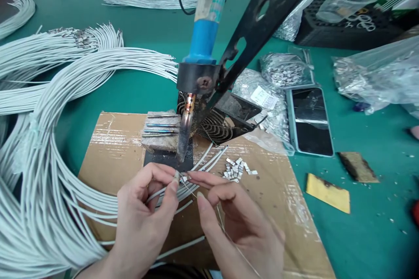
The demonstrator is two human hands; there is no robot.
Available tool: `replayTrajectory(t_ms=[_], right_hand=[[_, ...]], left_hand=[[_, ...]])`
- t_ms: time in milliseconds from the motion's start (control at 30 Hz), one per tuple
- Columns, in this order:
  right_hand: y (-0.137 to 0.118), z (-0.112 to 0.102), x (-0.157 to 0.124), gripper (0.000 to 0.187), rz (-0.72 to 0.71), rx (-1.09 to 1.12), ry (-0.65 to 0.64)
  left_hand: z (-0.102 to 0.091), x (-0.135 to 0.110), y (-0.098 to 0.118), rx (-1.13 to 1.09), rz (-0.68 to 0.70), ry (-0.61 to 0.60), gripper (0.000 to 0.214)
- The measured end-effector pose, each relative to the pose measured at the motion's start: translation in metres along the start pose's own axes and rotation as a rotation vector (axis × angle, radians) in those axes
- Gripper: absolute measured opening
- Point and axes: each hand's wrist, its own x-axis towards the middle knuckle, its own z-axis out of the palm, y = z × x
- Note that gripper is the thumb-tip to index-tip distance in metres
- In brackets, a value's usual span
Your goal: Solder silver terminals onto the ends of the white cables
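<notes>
My left hand point(147, 211) is closed, thumb and index finger pinching the end of a white cable just below the iron's tip. A tiny metal terminal point(185, 178) shows at the fingertips, partly hidden. My right hand point(242, 222) is curled around a thin solder wire point(244, 255), its index fingertip beside the terminal. The wire runs up from the palm toward the cable end. Above both hands, a blue-handled soldering iron point(204, 39) is clamped in a black stand point(252, 30), its dark tip point(183, 144) pointing down. Loose terminals point(236, 169) lie right of the cable ends.
A large bundle of white cables point(49, 139) curves along the left. Cardboard point(275, 209) covers the green table. A grey block point(160, 139) holds thin metal rods behind my left hand. Bags of terminals point(284, 69), a phone point(310, 120) and a yellow sponge point(328, 192) lie right.
</notes>
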Motion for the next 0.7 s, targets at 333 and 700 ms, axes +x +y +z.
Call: replayTrajectory(t_ms=[333, 700], right_hand=[[0.001, -0.001, 0.001, 0.021, 0.017, 0.023, 0.01], [0.001, 0.001, 0.005, 0.019, 0.035, 0.111, -0.007]], left_hand=[[-0.006, -0.001, -0.009, 0.058, 0.005, -0.07, 0.015], [0.004, 0.001, 0.006, -0.023, -0.069, 0.087, 0.016]])
